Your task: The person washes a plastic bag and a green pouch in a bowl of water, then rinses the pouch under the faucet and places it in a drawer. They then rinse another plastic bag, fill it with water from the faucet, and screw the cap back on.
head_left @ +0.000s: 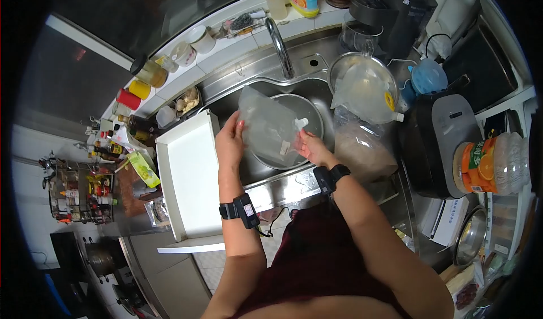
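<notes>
A translucent plastic pouch (pixel 263 123) with a small white spout (pixel 301 124) is held over a round metal basin (pixel 310 108) in the sink. My left hand (pixel 230 140) grips the pouch's left edge, fingers closed on it. At the other side, my right hand (pixel 314 149) pinches the pouch just below the spout. Much of the basin is hidden behind the pouch. A second translucent pouch (pixel 362 92), with a yellow ring and a white cap, lies across a metal bowl (pixel 339 70) right of the sink.
A white drawer-like tray (pixel 192 177) stands left of the sink. The faucet (pixel 278 47) rises behind the basin. A clear plastic bag (pixel 362 149) sits right of the sink, near a black appliance (pixel 435 143) and a large orange-labelled jar (pixel 481 163). Jars and bottles line the window ledge.
</notes>
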The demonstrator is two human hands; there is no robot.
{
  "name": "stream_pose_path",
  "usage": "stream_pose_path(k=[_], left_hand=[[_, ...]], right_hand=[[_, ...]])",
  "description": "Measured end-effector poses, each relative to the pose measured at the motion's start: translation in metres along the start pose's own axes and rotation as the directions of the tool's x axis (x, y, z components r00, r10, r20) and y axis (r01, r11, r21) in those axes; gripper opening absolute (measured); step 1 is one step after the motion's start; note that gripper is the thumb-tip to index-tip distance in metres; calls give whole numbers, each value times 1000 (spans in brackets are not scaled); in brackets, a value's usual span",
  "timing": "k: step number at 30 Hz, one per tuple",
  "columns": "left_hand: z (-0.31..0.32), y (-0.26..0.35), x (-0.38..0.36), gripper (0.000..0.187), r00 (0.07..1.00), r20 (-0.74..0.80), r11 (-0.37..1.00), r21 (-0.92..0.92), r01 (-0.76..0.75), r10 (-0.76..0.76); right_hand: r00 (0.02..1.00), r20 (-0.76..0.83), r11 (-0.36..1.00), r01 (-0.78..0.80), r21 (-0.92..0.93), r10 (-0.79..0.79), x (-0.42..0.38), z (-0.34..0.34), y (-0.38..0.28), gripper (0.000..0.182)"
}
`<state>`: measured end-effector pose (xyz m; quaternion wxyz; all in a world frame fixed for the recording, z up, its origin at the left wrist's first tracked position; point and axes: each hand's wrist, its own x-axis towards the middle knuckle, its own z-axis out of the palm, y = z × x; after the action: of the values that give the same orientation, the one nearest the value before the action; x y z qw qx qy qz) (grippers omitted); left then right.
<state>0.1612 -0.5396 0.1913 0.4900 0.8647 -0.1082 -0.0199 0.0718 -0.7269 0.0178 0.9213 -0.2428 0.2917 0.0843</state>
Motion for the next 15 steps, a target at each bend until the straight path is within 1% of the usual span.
stream_pose_path(k=[1,2,3,4,6,7,9,12,13,15], left_hand=[[-2,-6,0,29,999,-25,999,-40,21,-22],[-3,-14,-1,29,998,-49,996,-81,44,-48],[-1,-30,1,29,992,-120,995,-100,26,-38],[-3,-39,2,29,989,-117,993,-84,81,-90],[-5,-51,5,29,975,-113,981,-54,188,-193],[-1,-54,4,30,982,-108,986,-69,151,-158],[7,-62,3,32,991,-102,993,-95,76,-86],[12,-74,7,34,997,-74,999,42,14,-11],[13,-76,8,34,997,-50,998,38,57,-55],[13,-73,4,32,981,-15,981,27,192,-192]], right_hand=[[1000,11,1000,-8,11,8,-2,1,-3,18],[995,99,998,20,51,-25,-3,1,-5,19],[981,184,995,43,91,-60,-3,-3,-8,20],[959,266,990,63,129,-96,-6,-2,-10,22],[973,202,993,106,47,-114,-14,7,-14,23],[977,172,992,126,4,-124,-19,13,-16,23],[989,118,993,96,-64,-88,-19,12,-20,22],[996,50,990,77,-120,-71,-13,3,-21,22],[997,29,988,77,-132,-74,-10,-1,-21,22],[992,-33,974,114,-197,-123,-6,-3,-20,26]])
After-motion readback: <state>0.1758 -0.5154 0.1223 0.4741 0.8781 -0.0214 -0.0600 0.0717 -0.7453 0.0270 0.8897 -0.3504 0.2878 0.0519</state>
